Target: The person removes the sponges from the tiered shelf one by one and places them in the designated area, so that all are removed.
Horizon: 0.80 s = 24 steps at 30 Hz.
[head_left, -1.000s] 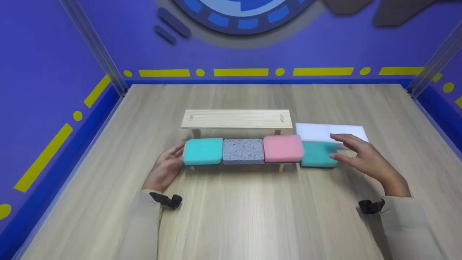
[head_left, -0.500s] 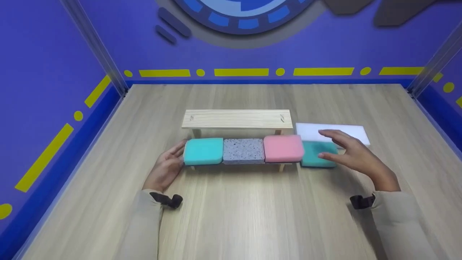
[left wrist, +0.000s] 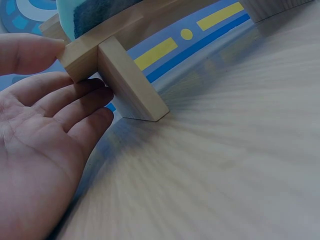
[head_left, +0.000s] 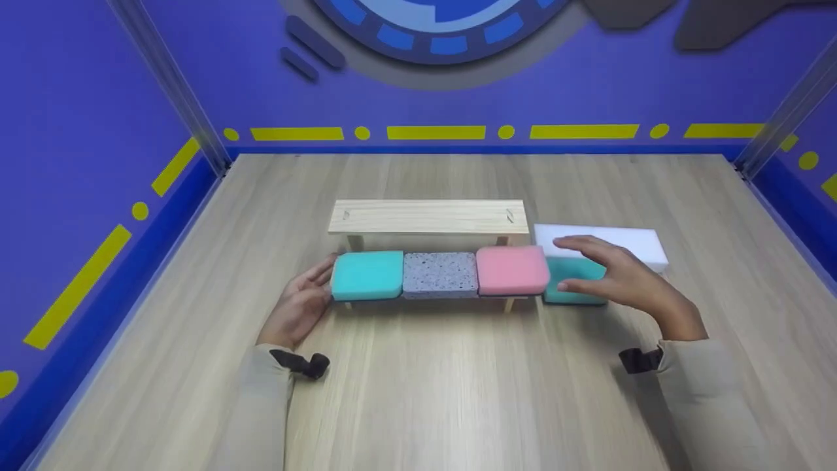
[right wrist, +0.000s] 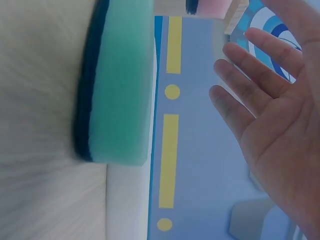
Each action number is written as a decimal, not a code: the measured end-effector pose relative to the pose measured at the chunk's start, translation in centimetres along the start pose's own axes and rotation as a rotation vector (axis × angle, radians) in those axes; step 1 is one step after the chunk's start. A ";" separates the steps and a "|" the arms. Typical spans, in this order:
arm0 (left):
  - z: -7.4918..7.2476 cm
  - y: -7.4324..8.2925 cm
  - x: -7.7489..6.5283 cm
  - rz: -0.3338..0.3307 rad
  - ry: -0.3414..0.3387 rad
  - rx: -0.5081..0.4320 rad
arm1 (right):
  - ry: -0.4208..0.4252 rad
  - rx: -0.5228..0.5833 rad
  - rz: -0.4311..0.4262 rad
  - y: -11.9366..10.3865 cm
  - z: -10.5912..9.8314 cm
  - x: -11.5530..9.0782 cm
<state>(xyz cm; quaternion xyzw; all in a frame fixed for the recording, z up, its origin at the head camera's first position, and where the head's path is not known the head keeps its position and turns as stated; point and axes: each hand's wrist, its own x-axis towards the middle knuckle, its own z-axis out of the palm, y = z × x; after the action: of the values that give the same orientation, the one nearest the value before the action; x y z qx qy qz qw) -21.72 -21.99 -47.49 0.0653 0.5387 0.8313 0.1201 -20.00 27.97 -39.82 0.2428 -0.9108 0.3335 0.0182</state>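
On the front board of a small two-tier wooden rack [head_left: 428,217], a teal sponge [head_left: 367,275], a speckled grey sponge [head_left: 440,273] and a pink sponge [head_left: 513,269] stand in a row. At the rack's left end, my left hand [head_left: 299,304] touches the board's end with thumb and fingers. The left wrist view shows those fingers nearly straight, beside the rack's leg [left wrist: 130,82]. My right hand [head_left: 618,275] hovers with spread fingers and nothing in it, right of the pink sponge. Partly behind it is a second teal sponge [right wrist: 122,90] with a dark scouring layer.
A white block [head_left: 628,243] lies behind the second teal sponge, partly covered by the right hand. Blue panels [head_left: 431,104] wall in the wooden table [head_left: 418,386] at the back and sides.
My right hand has moved left, over the second teal sponge and closer to the pink sponge. The left hand and the row of sponges have stayed where they were.
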 end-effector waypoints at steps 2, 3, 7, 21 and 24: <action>0.0 0.1 0.0 -0.005 0.013 -0.007 | -0.006 -0.002 -0.012 -0.1 0.2 0.3; 0.1 0.1 0.0 -0.007 0.014 -0.005 | -0.007 -0.002 -0.018 -0.2 0.3 0.4; 0.1 0.1 0.0 -0.009 0.013 0.002 | -0.020 0.001 -0.035 -0.4 0.7 0.8; 0.0 -0.1 0.0 0.001 0.005 -0.009 | -0.068 0.007 -0.050 -1.4 1.8 2.2; 0.0 -0.1 0.1 0.002 0.008 -0.013 | -0.068 -0.004 -0.071 -1.6 2.0 2.4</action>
<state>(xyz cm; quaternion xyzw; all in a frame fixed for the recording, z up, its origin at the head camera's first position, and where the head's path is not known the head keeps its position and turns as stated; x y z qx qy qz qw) -21.77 -21.92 -47.53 0.0615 0.5336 0.8353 0.1176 -21.10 24.64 -39.99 0.2863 -0.9024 0.3221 -0.0005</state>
